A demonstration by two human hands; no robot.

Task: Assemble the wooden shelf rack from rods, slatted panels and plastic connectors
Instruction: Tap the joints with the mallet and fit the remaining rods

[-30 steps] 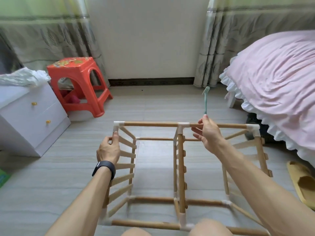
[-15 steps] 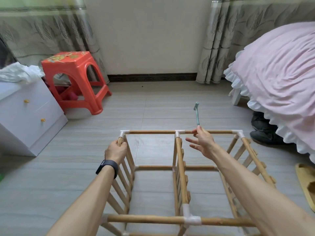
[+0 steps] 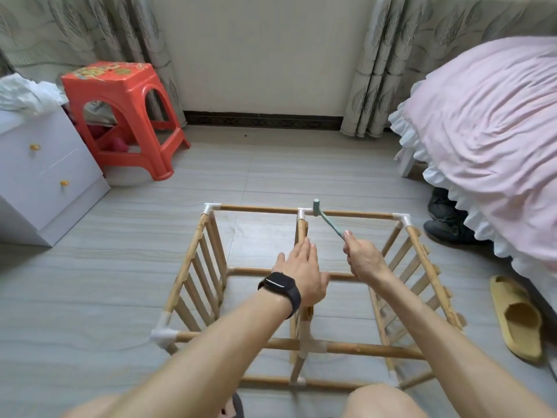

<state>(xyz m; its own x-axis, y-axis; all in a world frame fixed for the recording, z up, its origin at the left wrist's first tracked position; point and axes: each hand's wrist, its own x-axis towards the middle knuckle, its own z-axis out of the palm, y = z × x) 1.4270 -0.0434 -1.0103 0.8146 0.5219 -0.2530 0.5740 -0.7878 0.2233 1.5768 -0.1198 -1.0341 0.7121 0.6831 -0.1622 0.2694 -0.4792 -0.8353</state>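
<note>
The wooden shelf rack [image 3: 193, 267] stands on the floor in front of me, its rods joined by white plastic connectors [image 3: 212, 208] and three slatted panels upright. My left hand [image 3: 301, 273], with a black watch at the wrist, lies flat with fingers extended on the middle slatted panel [image 3: 301, 229]. My right hand [image 3: 363, 259] grips the handle of a small green hammer [image 3: 327, 220]. The hammer's head sits at the far top rod, just right of the middle connector [image 3: 303, 211].
A red plastic stool [image 3: 120, 116] and a white drawer cabinet [image 3: 39, 173] stand at the left. A bed with a pink cover [image 3: 482, 125] fills the right, with dark shoes [image 3: 446, 218] and a yellow slipper [image 3: 517, 316] beside it. Grey tiled floor lies beyond the rack.
The rack has tipped so its open frame faces up. My left hand moved from the left panel to the middle panel. The hammer swung down from upright onto the far rod.
</note>
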